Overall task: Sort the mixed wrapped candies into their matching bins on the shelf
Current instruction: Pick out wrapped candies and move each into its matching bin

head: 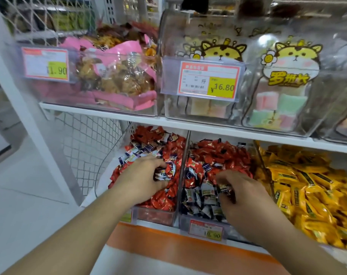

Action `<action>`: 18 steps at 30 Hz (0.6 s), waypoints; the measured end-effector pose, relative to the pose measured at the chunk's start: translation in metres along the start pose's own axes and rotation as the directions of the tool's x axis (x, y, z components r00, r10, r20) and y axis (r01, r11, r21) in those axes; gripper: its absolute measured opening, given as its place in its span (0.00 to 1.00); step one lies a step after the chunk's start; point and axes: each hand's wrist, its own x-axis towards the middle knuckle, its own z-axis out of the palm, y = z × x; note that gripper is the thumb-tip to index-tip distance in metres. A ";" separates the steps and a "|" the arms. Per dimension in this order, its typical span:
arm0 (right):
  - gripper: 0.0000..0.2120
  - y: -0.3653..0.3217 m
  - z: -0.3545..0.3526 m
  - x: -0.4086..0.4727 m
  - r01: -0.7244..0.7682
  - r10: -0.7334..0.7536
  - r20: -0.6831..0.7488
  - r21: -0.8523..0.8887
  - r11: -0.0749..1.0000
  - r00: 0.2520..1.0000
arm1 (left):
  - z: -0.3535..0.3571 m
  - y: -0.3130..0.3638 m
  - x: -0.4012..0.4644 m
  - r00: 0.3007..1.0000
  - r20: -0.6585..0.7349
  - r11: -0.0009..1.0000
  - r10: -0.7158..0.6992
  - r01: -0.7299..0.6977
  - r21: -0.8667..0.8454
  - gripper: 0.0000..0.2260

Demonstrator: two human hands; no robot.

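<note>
Candies fill two clear bins on the lower shelf (pixel 188 127). Left hand (pixel 142 176) sits in the left bin (pixel 154 216), fingers curled around dark-and-white wrapped candies (pixel 164 172) amid red candies (pixel 160 201). Right hand (pixel 240 192) pinches a dark wrapped candy (pixel 225 188) in the middle bin (pixel 183 220), beside yellow candies (pixel 315 193).

I see a white shelf upright (pixel 20 92) with wire mesh (pixel 85 143), above a pale tiled floor (pixel 20 205).
</note>
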 end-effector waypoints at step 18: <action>0.20 0.010 -0.003 0.000 -0.012 0.012 -0.004 0.026 1.000 1.000 | -0.034 0.012 -0.016 0.959 -0.186 0.908 -0.214 0.126 -0.399 0.13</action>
